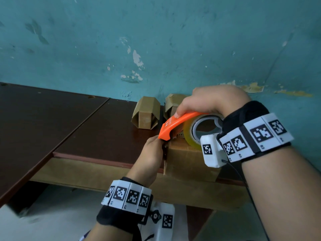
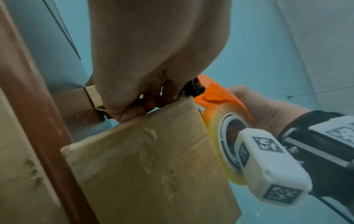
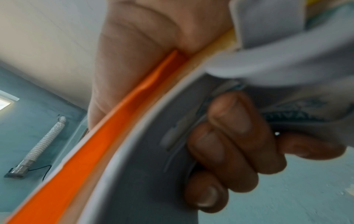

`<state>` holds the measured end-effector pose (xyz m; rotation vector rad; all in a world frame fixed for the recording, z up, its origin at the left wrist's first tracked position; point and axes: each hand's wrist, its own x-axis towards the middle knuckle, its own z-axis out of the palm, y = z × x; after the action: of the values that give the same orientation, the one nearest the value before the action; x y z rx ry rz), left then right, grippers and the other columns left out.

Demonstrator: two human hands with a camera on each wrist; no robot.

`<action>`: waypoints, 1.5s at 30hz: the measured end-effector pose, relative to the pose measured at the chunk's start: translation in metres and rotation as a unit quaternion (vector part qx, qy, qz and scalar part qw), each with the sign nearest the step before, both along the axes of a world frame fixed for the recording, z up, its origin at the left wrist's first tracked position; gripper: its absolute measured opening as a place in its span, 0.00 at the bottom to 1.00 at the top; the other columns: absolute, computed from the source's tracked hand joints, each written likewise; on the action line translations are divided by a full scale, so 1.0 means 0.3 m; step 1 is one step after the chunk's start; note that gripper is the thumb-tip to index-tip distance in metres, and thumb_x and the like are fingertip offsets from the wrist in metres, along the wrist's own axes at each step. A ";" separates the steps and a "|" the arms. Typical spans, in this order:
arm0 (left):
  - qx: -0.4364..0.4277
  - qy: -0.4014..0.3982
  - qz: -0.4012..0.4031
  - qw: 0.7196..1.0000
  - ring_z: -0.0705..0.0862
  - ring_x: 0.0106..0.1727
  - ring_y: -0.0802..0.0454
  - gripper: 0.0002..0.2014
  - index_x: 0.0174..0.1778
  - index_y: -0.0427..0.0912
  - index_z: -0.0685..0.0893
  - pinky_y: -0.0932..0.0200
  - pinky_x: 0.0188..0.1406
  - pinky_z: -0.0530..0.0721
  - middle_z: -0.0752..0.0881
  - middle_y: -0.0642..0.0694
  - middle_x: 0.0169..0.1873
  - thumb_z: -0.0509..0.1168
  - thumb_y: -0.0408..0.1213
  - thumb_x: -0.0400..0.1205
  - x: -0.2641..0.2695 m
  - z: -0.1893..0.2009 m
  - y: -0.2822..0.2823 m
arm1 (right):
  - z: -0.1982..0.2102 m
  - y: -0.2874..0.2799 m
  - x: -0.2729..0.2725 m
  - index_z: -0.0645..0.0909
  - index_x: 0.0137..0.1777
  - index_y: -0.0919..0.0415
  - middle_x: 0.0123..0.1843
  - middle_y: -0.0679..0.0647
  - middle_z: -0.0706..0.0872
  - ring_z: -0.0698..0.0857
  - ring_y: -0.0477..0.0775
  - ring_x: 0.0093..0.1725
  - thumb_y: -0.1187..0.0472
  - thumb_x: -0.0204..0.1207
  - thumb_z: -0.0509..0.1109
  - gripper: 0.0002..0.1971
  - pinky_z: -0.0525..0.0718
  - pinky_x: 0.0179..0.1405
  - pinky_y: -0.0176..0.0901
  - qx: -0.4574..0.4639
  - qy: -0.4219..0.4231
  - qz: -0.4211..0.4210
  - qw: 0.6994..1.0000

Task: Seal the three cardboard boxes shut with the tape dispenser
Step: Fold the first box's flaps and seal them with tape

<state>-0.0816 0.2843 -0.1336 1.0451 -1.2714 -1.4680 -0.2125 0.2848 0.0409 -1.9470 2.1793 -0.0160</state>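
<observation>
A cardboard box (image 1: 187, 159) stands at the front edge of the dark wooden table (image 1: 97, 129). My right hand (image 1: 205, 103) grips the orange tape dispenser (image 1: 175, 124), fingers curled through the core of the yellowish tape roll (image 1: 188, 134). The dispenser rests on the box's top with its nose at the top left edge. There my left hand (image 1: 154, 150) grips the box's upper left edge, fingers curled just under the nose. The left wrist view shows the box (image 2: 153, 159), those fingers (image 2: 130, 112) and the dispenser (image 2: 216, 94). The right wrist view shows fingers (image 3: 229, 136) inside the roll.
Two more small cardboard boxes (image 1: 146, 113) (image 1: 171, 103) lie on the table near the teal wall (image 1: 156, 40). The second is partly hidden behind my right hand. A seam splits the tabletop to the left. White floor (image 1: 60, 214) shows below the table edge.
</observation>
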 end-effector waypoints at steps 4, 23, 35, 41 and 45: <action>-0.014 -0.011 0.012 1.000 0.77 0.35 0.44 0.21 0.35 0.43 0.77 0.46 0.45 0.76 0.76 0.48 0.27 0.52 0.40 0.94 -0.005 -0.001 0.000 | -0.003 -0.003 -0.003 0.84 0.35 0.55 0.36 0.52 0.86 0.83 0.54 0.34 0.37 0.75 0.75 0.21 0.79 0.44 0.48 0.003 -0.014 -0.006 1.000; -0.016 -0.138 0.012 0.990 0.75 0.38 0.43 0.15 0.42 0.37 0.78 0.47 0.43 0.74 0.77 0.37 0.35 0.50 0.29 0.91 -0.020 -0.013 -0.045 | -0.002 0.005 0.022 0.78 0.33 0.54 0.35 0.52 0.80 0.78 0.53 0.35 0.42 0.78 0.74 0.19 0.73 0.40 0.47 0.006 -0.003 0.008 1.000; -0.013 -0.139 0.000 0.990 0.72 0.32 0.49 0.16 0.40 0.40 0.76 0.51 0.38 0.73 0.74 0.44 0.30 0.50 0.31 0.92 -0.014 0.009 -0.020 | -0.009 -0.002 0.025 0.81 0.32 0.54 0.36 0.52 0.83 0.80 0.54 0.36 0.40 0.75 0.75 0.19 0.76 0.43 0.48 0.007 -0.001 -0.009 1.000; -0.013 -0.164 -0.014 0.986 0.78 0.37 0.38 0.13 0.44 0.40 0.77 0.43 0.41 0.81 0.79 0.37 0.38 0.50 0.41 0.79 -0.016 0.007 -0.062 | -0.016 -0.011 0.024 0.81 0.32 0.53 0.36 0.52 0.84 0.81 0.54 0.35 0.40 0.74 0.75 0.19 0.78 0.45 0.49 0.013 -0.011 -0.018 1.000; 0.023 -0.212 -0.009 0.977 0.85 0.58 0.28 0.14 0.52 0.40 0.79 0.37 0.61 0.87 0.82 0.29 0.62 0.54 0.45 0.82 -0.019 -0.014 -0.062 | -0.018 -0.012 0.023 0.82 0.32 0.54 0.35 0.52 0.84 0.81 0.54 0.34 0.40 0.75 0.74 0.19 0.77 0.44 0.49 0.012 -0.014 -0.018 1.000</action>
<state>-0.0872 0.2658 -0.1378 1.4335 -1.5497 -1.3333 -0.2055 0.2811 0.0353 -1.8842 2.1852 -0.0240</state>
